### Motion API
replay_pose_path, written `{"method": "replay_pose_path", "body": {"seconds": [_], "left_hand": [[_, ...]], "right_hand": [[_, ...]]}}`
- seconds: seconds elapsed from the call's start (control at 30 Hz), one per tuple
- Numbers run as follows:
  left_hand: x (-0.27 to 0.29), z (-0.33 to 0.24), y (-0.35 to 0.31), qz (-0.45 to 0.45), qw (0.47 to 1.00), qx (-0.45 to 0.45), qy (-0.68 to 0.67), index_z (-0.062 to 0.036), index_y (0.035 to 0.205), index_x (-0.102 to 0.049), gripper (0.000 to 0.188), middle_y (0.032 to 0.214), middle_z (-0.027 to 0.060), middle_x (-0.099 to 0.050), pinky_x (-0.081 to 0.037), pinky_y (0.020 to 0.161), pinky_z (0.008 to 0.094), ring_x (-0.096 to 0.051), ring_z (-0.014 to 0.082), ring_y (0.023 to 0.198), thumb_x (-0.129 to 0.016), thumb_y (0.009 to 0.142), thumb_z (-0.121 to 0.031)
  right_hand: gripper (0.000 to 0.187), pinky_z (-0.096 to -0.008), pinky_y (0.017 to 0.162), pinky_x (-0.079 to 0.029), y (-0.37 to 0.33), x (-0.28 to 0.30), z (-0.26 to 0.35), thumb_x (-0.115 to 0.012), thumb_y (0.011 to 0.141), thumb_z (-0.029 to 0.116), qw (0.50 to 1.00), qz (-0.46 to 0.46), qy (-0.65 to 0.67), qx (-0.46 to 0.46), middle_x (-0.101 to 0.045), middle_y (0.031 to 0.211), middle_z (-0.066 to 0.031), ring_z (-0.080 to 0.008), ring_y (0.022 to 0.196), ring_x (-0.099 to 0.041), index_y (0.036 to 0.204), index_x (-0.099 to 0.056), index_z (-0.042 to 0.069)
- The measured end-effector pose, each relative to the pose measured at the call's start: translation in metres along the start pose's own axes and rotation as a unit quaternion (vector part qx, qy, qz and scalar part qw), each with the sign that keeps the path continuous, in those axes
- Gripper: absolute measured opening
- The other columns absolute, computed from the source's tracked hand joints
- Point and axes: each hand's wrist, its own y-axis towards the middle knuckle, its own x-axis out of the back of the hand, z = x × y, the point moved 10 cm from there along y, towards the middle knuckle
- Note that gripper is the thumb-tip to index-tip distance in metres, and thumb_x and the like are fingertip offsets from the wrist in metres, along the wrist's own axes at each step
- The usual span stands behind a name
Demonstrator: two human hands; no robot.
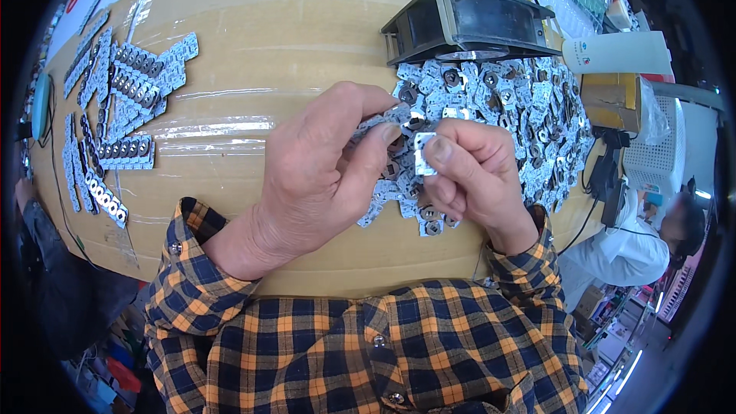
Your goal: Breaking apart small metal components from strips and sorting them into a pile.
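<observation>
My left hand (314, 165) is closed, thumb against bent fingers, around a short row of small silvery metal pieces (395, 114); most of that row is hidden by the fingers. Close beside it, my right hand (483, 172) pinches one small flat silvery metal plate (421, 155) between thumb and forefinger. The plate's bright face stands upright, a little apart from the left thumb. Under and beyond both hands spreads a large heap of similar metal plates (540, 134), many with dark round parts on them.
Joined strips of such plates (142, 80) lie at the left on the taped cardboard tabletop (230, 38). Behind the heap stands a black box-shaped fan (475, 21). A pale cup (617, 52), a cardboard box (611, 101) and black cables line the right edge. Another person (629, 241) is at the right.
</observation>
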Motion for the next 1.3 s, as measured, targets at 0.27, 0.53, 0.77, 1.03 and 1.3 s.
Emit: {"method": "replay_pose_path", "body": {"seconds": [0.27,0.53,0.77,1.03,1.3], "left_hand": [[-0.004,-0.014,0.002,0.057,0.997,-0.057,0.006,0.0049,0.098,-0.061,0.018,0.078,0.0091,-0.062,-0.046,0.055,0.0252,-0.060,0.0119,0.066,-0.064,0.080,0.007],[-0.014,-0.013,0.001,0.140,0.989,-0.040,-0.033,0.0054,0.096,-0.061,0.016,0.081,0.0105,-0.063,-0.046,0.057,0.0245,-0.061,0.0128,0.068,-0.063,0.081,0.006],[-0.011,-0.005,0.000,0.109,0.992,-0.005,-0.057,0.0046,0.099,-0.062,0.011,0.091,0.0072,-0.063,-0.048,0.061,0.0203,-0.060,0.0092,0.072,-0.060,0.088,0.003],[-0.024,0.019,-0.008,0.144,0.957,0.175,-0.183,0.0034,0.098,-0.062,0.012,0.084,0.0032,-0.061,-0.044,0.054,0.0184,-0.056,0.0049,0.065,-0.062,0.087,0.000],[-0.024,0.026,-0.010,0.155,0.959,0.173,-0.161,0.0035,0.104,-0.064,0.017,0.089,0.0056,-0.065,-0.046,0.055,0.0174,-0.059,0.0051,0.065,-0.064,0.089,-0.005]], "right_hand": [[0.030,-0.0197,0.033,-0.029,0.003,0.006,0.001,-0.050,0.099,0.016,0.999,-0.028,-0.002,0.017,-0.044,0.053,-0.0001,-0.0029,0.037,-0.033,0.073,-0.049,0.001],[0.030,-0.0196,0.032,-0.029,0.001,0.010,0.001,-0.051,0.098,0.017,0.999,-0.044,0.021,0.022,-0.044,0.053,0.0003,-0.0028,0.037,-0.033,0.073,-0.051,0.000],[0.030,-0.0182,0.036,-0.028,0.000,0.003,0.018,-0.056,0.097,0.018,0.983,-0.020,-0.166,0.080,-0.049,0.053,0.0017,-0.0017,0.039,-0.037,0.073,-0.057,0.000],[0.027,-0.0201,0.045,-0.034,-0.003,0.022,0.028,-0.057,0.097,0.019,0.974,-0.082,-0.189,0.091,-0.051,0.055,0.0028,-0.0018,0.050,-0.046,0.078,-0.064,0.001],[0.033,-0.0196,0.043,-0.032,-0.006,0.002,0.044,-0.055,0.097,0.020,0.923,-0.028,-0.307,0.230,-0.053,0.056,0.0010,-0.0030,0.046,-0.044,0.071,-0.061,0.001]]}}
